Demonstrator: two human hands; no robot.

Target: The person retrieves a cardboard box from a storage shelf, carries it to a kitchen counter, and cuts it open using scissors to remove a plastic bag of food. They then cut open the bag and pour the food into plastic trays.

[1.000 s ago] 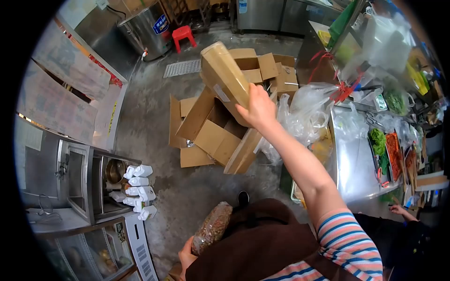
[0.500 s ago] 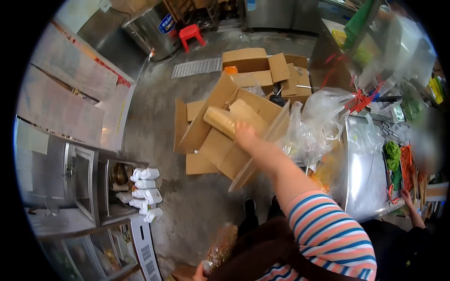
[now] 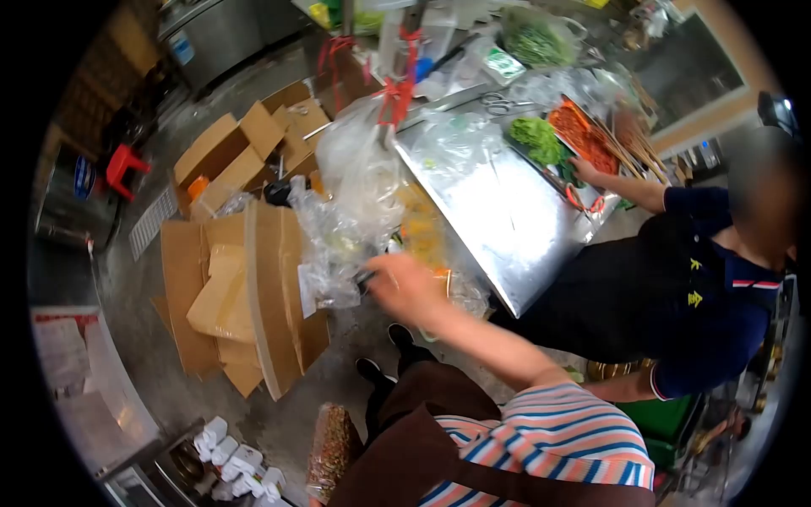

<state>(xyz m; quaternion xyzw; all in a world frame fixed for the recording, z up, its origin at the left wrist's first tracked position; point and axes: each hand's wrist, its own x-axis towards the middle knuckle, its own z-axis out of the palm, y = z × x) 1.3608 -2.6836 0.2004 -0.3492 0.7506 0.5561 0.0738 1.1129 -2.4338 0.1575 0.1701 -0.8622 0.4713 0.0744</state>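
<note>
My right hand (image 3: 404, 290), blurred by motion, reaches left beside bunched clear plastic bags (image 3: 325, 249). A small dark object (image 3: 364, 281) lies at its fingertips; whether the fingers grip it I cannot tell. At the bottom edge, my left hand (image 3: 315, 503) shows only a sliver of fingers, closed at the lower end of a clear bag of reddish-brown dried bits (image 3: 332, 448), held upright by my apron. An open cardboard box (image 3: 274, 296) stands on the floor to the left, with a taped, smaller tan carton (image 3: 224, 296) inside it.
On the right, a co-worker's hand (image 3: 585, 171) is at a tray of red food (image 3: 583, 135) and green lettuce (image 3: 534, 139) on a steel table (image 3: 498, 237). More open cartons (image 3: 245, 144) sit behind. White bottles (image 3: 245, 465) stand lower left, a red stool (image 3: 127, 169) upper left.
The view has swung right. My right hand has left the tan carton in the box and moved right to the plastic bags. My left hand still holds the bag of dried bits.
</note>
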